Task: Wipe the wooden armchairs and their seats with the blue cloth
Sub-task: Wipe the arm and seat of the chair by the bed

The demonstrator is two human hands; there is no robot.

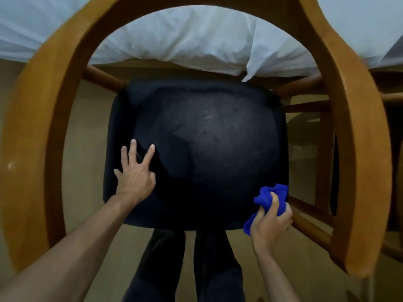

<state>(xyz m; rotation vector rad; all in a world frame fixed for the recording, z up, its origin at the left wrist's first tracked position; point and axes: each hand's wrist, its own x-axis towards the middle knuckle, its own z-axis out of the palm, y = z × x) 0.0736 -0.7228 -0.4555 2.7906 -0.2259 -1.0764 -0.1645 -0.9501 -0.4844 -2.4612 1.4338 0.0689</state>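
A wooden armchair (37, 136) with a curved arm-and-back rail fills the view from above. Its dark padded seat (209, 136) lies in the middle. My left hand (135, 173) rests flat on the seat's left front part, fingers spread. My right hand (270, 223) grips the bunched blue cloth (269, 197) at the seat's front right corner, next to the lower side rail (309, 227).
A bed with white sheets (185, 40) stands just behind the chair. A second wooden chair frame (392, 99) shows at the right edge. My dark-trousered legs (185, 269) stand on the beige floor at the seat's front edge.
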